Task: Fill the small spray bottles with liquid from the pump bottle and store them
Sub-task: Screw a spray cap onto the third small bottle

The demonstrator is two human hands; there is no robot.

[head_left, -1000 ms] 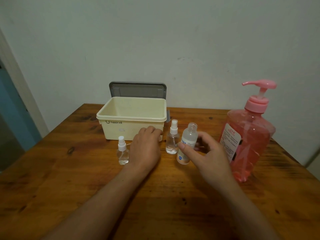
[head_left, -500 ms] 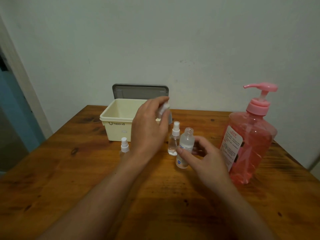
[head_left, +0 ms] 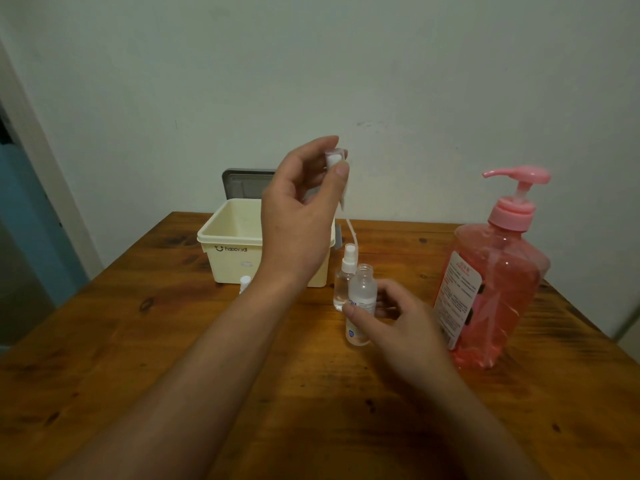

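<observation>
My left hand [head_left: 301, 216] is raised above the table and pinches a white spray head [head_left: 335, 160], whose thin dip tube [head_left: 350, 230] hangs down. My right hand [head_left: 398, 323] grips an uncapped small clear bottle [head_left: 362, 299] standing on the table, its neck open. Just behind it stands a second small spray bottle [head_left: 344, 282] with its white cap on. A third small spray bottle [head_left: 244, 283] shows only its white cap behind my left forearm. The big pink pump bottle [head_left: 495, 282] stands at the right.
A cream plastic box [head_left: 228, 244] sits open at the back of the wooden table [head_left: 138, 341], its grey lid [head_left: 242, 183] leaning on the wall. The table's right edge lies just beyond the pump bottle.
My left hand rose from the table beside the box, lifting the spray head and its tube high above the bottles. My right hand kept hold of the uncapped bottle.
</observation>
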